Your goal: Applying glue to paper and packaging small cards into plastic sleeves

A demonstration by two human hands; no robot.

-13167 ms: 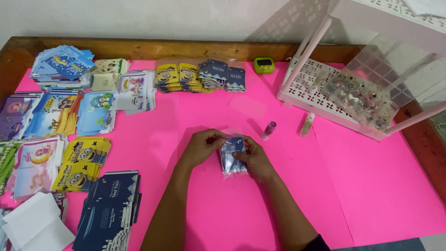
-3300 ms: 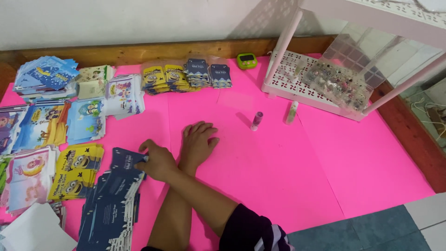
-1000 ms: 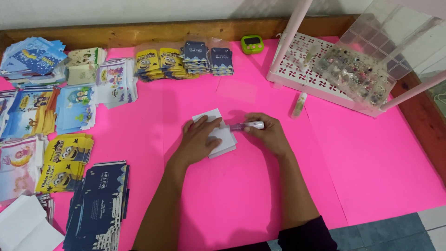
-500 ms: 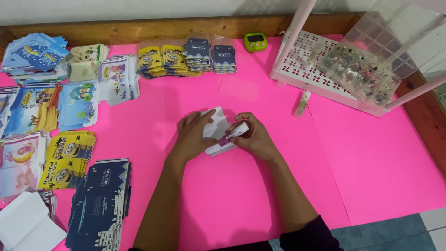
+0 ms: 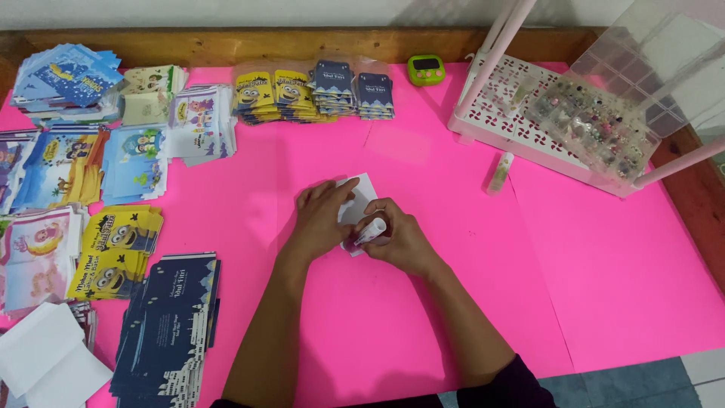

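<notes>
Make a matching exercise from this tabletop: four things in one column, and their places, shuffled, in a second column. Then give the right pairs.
Things
1. green timer
2. glue stick
3. dark blue envelopes
4. clear bead box

Places
A. on the white and pink rack at the right
B. in the right hand, over the small white sheet
C. near the table's lower left edge
D. at the far edge, beside the rack

Pairs: 1-D, 2-B, 3-C, 4-A
</notes>
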